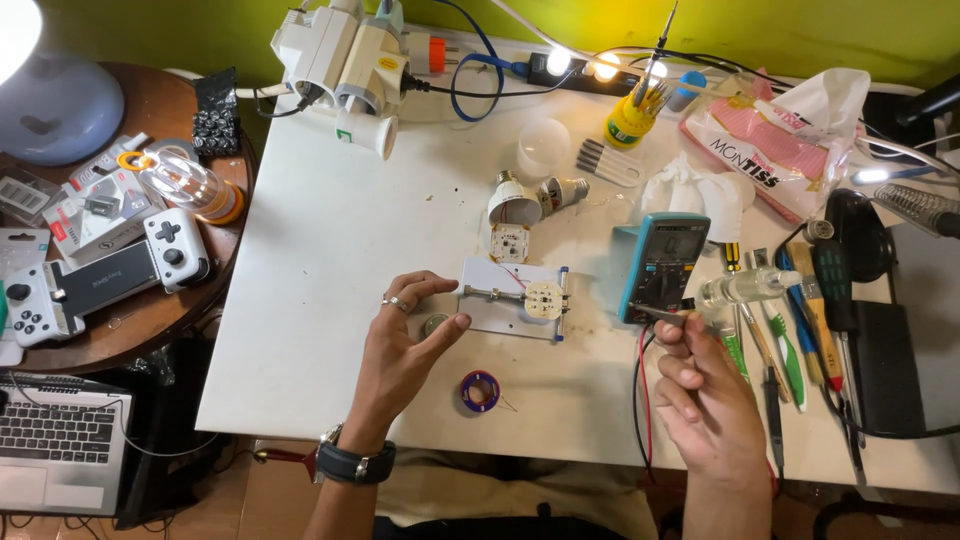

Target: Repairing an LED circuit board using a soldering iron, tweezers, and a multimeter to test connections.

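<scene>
My left hand (405, 345) is open beside the clamp holding a round LED board (542, 299). My right hand (700, 385) pinches tweezers (655, 314) near the multimeter (661, 264).

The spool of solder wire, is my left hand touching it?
Apart. The head view shows bare white table between the left hand and the purple spool of solder wire.

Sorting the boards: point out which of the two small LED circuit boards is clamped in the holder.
The round board, gripped in the white holder by the left hand. The squarish board lies loose on the table, farther back beside the opened bulb.
</scene>
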